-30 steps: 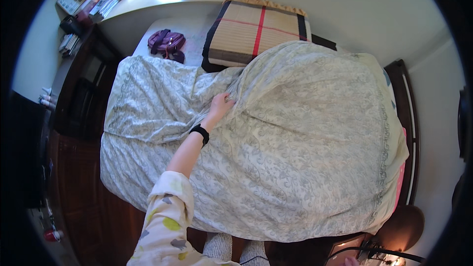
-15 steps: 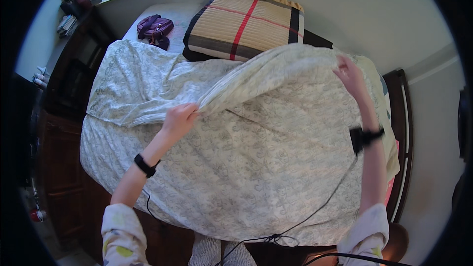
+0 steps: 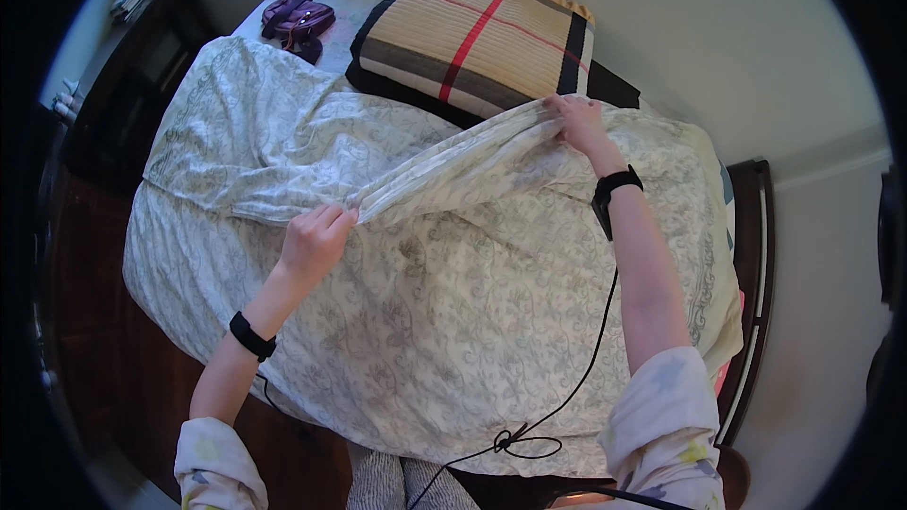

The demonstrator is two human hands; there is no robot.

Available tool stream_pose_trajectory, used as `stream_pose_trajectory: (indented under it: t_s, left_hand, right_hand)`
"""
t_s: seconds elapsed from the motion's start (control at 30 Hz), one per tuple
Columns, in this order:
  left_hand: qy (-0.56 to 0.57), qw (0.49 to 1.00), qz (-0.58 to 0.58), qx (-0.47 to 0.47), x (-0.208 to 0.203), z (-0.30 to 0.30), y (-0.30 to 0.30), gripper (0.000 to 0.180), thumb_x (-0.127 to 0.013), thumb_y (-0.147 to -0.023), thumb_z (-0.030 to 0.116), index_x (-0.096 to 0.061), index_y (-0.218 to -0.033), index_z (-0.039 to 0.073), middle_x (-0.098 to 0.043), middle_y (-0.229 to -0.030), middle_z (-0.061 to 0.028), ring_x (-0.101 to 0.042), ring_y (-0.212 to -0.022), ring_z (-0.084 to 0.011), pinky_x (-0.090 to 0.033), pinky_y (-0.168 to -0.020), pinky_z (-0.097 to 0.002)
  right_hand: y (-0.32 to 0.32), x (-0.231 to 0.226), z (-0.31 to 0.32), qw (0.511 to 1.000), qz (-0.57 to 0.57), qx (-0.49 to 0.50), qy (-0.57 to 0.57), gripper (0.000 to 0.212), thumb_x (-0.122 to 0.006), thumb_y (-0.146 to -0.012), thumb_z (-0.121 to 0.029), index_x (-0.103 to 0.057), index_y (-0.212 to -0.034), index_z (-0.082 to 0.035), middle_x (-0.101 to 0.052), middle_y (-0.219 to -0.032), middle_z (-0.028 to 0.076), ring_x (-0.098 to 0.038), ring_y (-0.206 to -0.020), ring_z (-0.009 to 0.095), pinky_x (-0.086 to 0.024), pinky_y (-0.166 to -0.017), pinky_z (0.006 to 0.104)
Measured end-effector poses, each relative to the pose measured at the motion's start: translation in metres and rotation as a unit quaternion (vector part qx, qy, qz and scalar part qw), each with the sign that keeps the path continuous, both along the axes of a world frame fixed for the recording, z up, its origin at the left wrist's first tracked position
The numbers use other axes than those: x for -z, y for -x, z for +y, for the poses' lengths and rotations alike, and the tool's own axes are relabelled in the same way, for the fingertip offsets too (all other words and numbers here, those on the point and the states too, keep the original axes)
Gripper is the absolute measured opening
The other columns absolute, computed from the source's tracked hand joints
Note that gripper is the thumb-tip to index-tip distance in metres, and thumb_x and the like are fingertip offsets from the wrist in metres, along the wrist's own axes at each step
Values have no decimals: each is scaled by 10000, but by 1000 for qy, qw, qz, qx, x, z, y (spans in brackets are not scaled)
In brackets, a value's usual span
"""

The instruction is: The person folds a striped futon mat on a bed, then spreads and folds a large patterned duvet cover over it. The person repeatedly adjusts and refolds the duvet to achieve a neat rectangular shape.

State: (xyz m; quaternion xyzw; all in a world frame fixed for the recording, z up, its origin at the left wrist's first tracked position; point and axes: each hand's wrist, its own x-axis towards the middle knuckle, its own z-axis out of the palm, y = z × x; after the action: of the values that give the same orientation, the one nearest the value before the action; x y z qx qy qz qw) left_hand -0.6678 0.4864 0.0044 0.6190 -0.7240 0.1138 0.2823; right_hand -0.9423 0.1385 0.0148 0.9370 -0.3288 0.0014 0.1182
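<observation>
A pale quilt point(image 3: 444, 321) with a grey scroll pattern lies spread over the bed, its far part lifted into a long fold point(image 3: 444, 162). My left hand point(image 3: 319, 238) is closed around the near left end of this fold, pinching the cloth. Farther off and to the right, my right hand point(image 3: 578, 125) grips the fold's upper edge, just below a folded blanket; its fingertips are partly hidden by cloth. Between the two hands the gathered fabric runs taut on a slant. Left of the fold, the quilt lies rumpled.
Against the back wall sits the folded striped blanket point(image 3: 472, 33), with a purple bag point(image 3: 298, 24) to its left. A dark bed frame point(image 3: 751, 274) stands at the right, dark wooden furniture point(image 3: 94, 274) at the left. A black cable point(image 3: 590, 364) trails from my right wrist over the quilt.
My right hand has moved left and taken hold of the fold's edge. The left hand keeps its grip and sits slightly farther left and lower in view.
</observation>
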Motion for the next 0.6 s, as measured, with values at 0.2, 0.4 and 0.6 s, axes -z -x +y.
stream_pose_trajectory:
  t_s: [0.2,0.4,0.6]
  left_hand:
    - [51,997,-43,-38,-1,7,5,79,-574,-701,8,-550,-763,50,-512,-629,-43,-530,-568,-193,-421,-470,-295]
    - [64,996,-56,-41,11,12,14,125,-559,-695,21,-563,-816,47,-551,-695,-49,-558,-638,-192,-441,-517,-284]
    - [39,997,-61,-28,18,10,19,133,-547,-678,5,-529,-800,52,-533,-674,-48,-550,-620,-196,-436,-510,-293]
  right_hand:
    - [16,2,3,995,44,-76,-53,403,-703,-553,-104,-572,-930,-156,-537,-833,40,-497,-902,217,-359,-776,365]
    - [64,28,27,985,84,-123,-88,389,-620,-584,-26,-542,-955,-112,-569,-868,65,-532,-820,255,-371,-804,359]
    - [92,23,42,991,-77,-87,-65,240,-561,-634,-12,-450,-838,-72,-512,-687,108,-514,-706,292,-406,-671,377]
